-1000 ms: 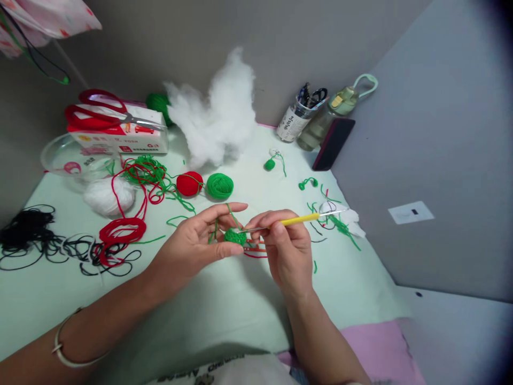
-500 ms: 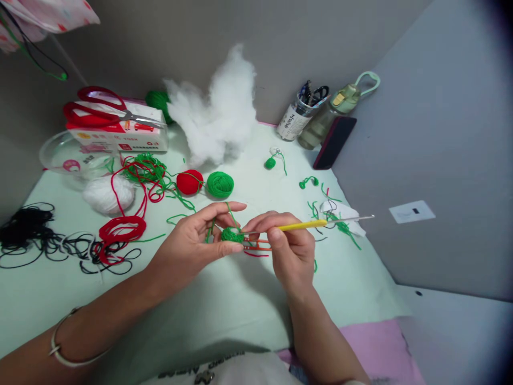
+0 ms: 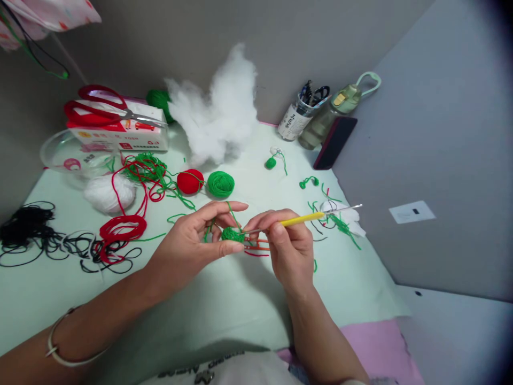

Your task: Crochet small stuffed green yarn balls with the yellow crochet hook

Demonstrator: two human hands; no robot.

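Observation:
Between the thumb and fingers of my left hand (image 3: 202, 235) is a small round green crochet piece (image 3: 231, 234). Green yarn runs from it up over the raised index finger. My right hand (image 3: 292, 248) grips a crochet hook (image 3: 302, 219) by its yellow handle, pen-fashion. One thin end of the hook meets the crochet piece at its right edge; whether the tip sits inside a stitch I cannot tell. The other metal end points right. An orange-framed tool (image 3: 256, 244), partly hidden by my right hand, lies between the hands, near a short red yarn scrap (image 3: 256, 255).
Behind the hands lie a red yarn ball (image 3: 190, 182), a green yarn ball (image 3: 220, 184) and white stuffing (image 3: 222, 107). Red-handled scissors (image 3: 108, 109) rest on a tissue pack (image 3: 132, 140). Black yarn (image 3: 28, 227) tangles at left. A bottle (image 3: 328, 117) and phone (image 3: 335, 143) stand back right.
My right hand has shifted slightly, and the hook's free end has swung up and to the left. My left hand keeps its hold on the crochet piece.

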